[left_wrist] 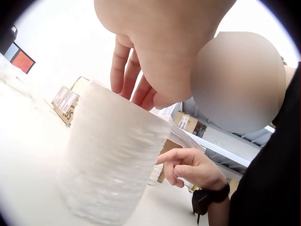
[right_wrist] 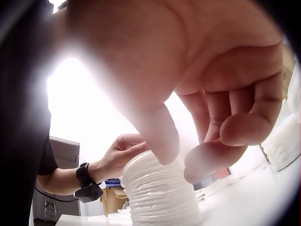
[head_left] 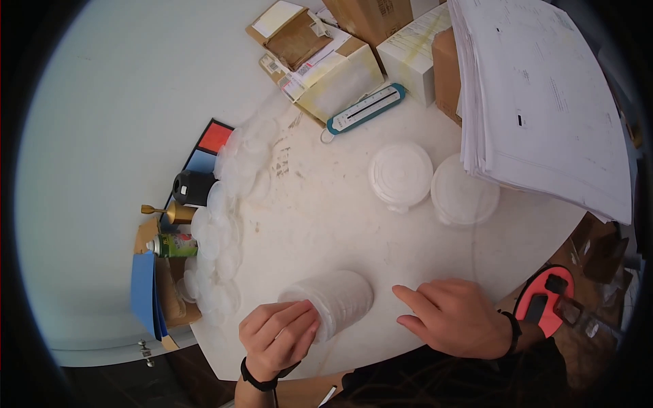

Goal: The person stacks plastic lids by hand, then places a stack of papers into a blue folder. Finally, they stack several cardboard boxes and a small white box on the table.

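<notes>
A tall stack of translucent white plastic lids (head_left: pixel 343 299) stands near the table's front edge. In the right wrist view, the stack (right_wrist: pixel 162 193) shows many thin rims one above another. My left hand (head_left: pixel 279 333) is over its top, bent fingertips and thumb at the upper rim. In the left wrist view, the fingertips of this hand (left_wrist: pixel 134 77) disappear behind the rim of the stack (left_wrist: pixel 113 155). To the right of the stack, my right hand (head_left: pixel 456 316) hovers with the index finger extended and the other fingers loosely curled, holding nothing.
Loose round lids (head_left: pixel 221 238) spread along the left side. Two round white stacks (head_left: pixel 401 175) stand right of centre. Behind are a teal spring scale (head_left: pixel 367 109), cardboard boxes (head_left: pixel 340 75) and a tall paper pile (head_left: pixel 544 102). A spray can (head_left: pixel 175 245) is at far left.
</notes>
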